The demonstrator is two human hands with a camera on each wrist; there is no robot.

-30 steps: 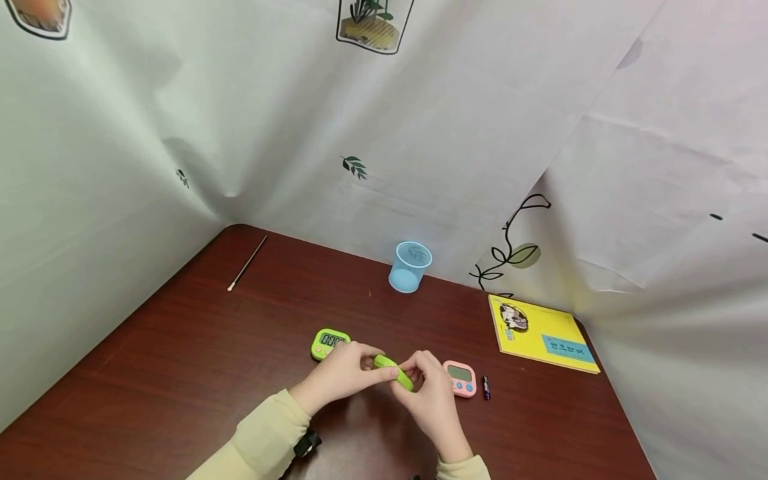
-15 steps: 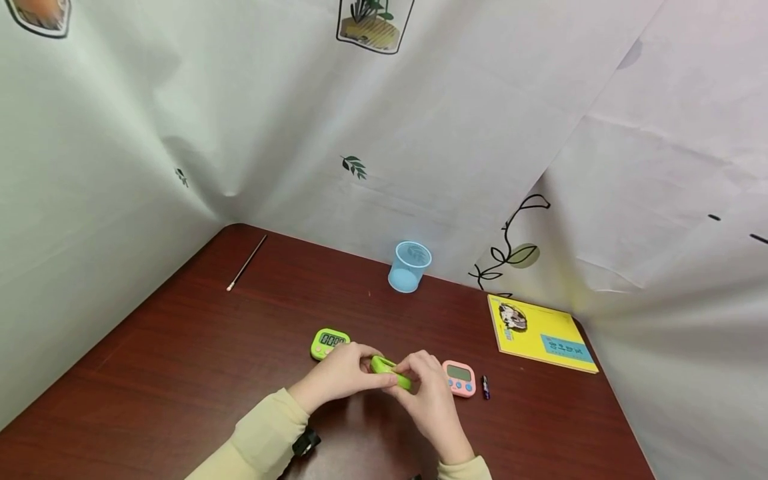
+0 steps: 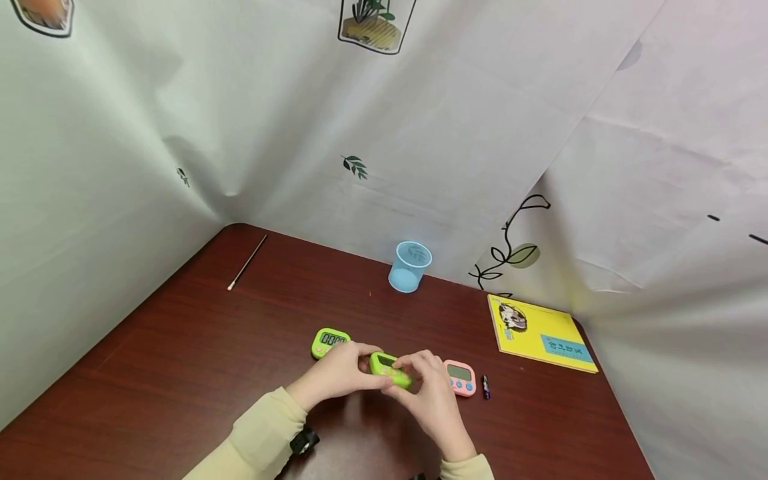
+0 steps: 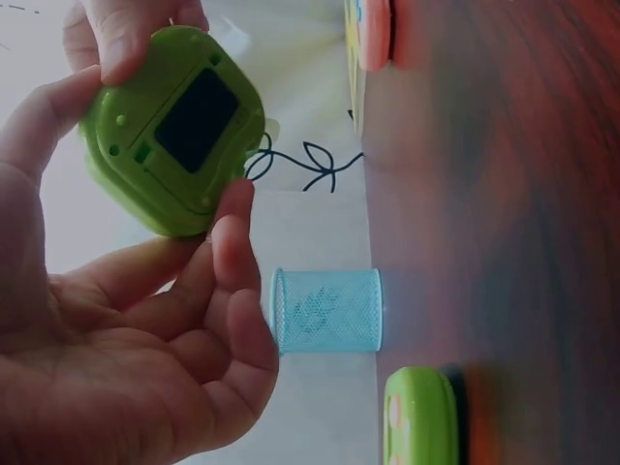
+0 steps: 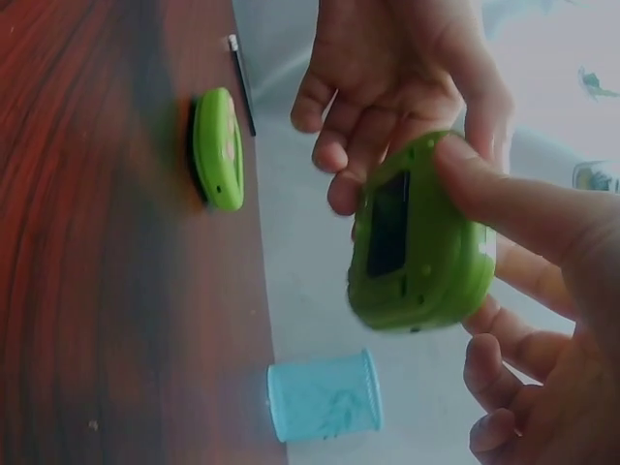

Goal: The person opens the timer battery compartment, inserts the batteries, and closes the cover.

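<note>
1. Dark wooden table [image 3: 180, 373] under my view, white printed sheets behind.
2. I see my left hand [image 3: 339, 372] and right hand [image 3: 429, 397] pinching the held green timer [image 3: 390, 370] between curled fingers above the tabletop.
3. Left of my fingers lies a second green timer [image 3: 329, 341]; right, a pink timer [image 3: 461, 378]; beyond, a blue cup [image 3: 409, 267].
</note>
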